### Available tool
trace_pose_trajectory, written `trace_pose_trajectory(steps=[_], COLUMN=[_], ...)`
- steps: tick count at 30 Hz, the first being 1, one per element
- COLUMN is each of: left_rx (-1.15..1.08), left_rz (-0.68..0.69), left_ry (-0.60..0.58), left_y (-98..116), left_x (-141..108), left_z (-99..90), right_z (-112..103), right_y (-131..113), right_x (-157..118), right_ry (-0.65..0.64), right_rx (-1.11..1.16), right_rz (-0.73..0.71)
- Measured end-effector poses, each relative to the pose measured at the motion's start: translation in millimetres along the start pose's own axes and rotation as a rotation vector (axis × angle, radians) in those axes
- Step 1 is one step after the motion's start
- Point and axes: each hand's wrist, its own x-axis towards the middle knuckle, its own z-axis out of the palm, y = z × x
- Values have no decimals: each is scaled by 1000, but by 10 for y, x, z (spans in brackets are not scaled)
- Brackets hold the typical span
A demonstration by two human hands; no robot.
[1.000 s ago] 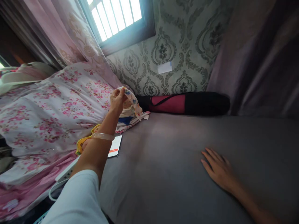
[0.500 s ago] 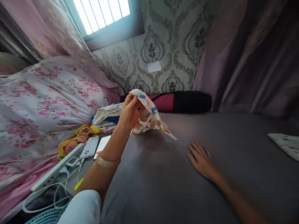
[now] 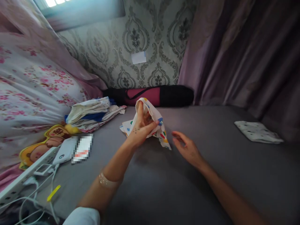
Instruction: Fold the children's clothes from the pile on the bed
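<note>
A thin white cloth printed with blue, red, yellow and green motifs (image 3: 164, 136) is held up by the left hand (image 3: 138, 132) over the middle of the grey fabric-covered bed (image 3: 150, 190), toward its far edge. The cloth is draped in a loose arch over the raised fingers, with one corner hanging to the right and another part spread to the left. The thumb is laid against its blue-marked edge, apart from the fingers; whether fabric is pinched cannot be told. The right hand (image 3: 188, 153) is held empty just beside the hanging corner, its fingers slightly bent and thumb apart.

A folded white cloth with dark spots (image 3: 257, 132) is laid near the right edge. A pile of white, blue and patterned fabrics (image 3: 90, 109) is set at the far left corner, and a long black-and-crimson bag (image 3: 147, 96) is lined up along the far edge. A white power strip (image 3: 23, 175) is seen at the left edge. The room is closed in by grey damask-patterned wallpaper (image 3: 103, 62) and mauve curtains (image 3: 222, 62).
</note>
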Motion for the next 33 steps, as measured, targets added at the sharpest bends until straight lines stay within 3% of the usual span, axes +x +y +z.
trace_pose_trajectory(steps=[4, 8, 15, 21, 26, 30, 33], left_rx=[-54, -136, -135, 95, 232, 273, 285], left_rz=[-138, -212, -264, -415, -435, -378, -322], left_ry=[-24, 15, 157, -64, -245, -265, -283], left_y=[-67, -44, -219, -398, -396, -388, -392], left_x=[-49, -34, 125, 78, 34, 16, 1], left_z=[134, 216, -4, -158, -183, -203, -187], right_z=[71, 46, -238, -443, -559, -668, -771], right_y=[-286, -313, -342, -382, -378, -335, -284], right_x=[-80, -94, 17, 55, 80, 111, 109], right_ry=[-70, -7, -25, -102, -199, -245, -318], right_rx=[30, -30, -17, 51, 40, -48, -145], right_rz=[-4, 16, 79, 54, 20, -57, -30])
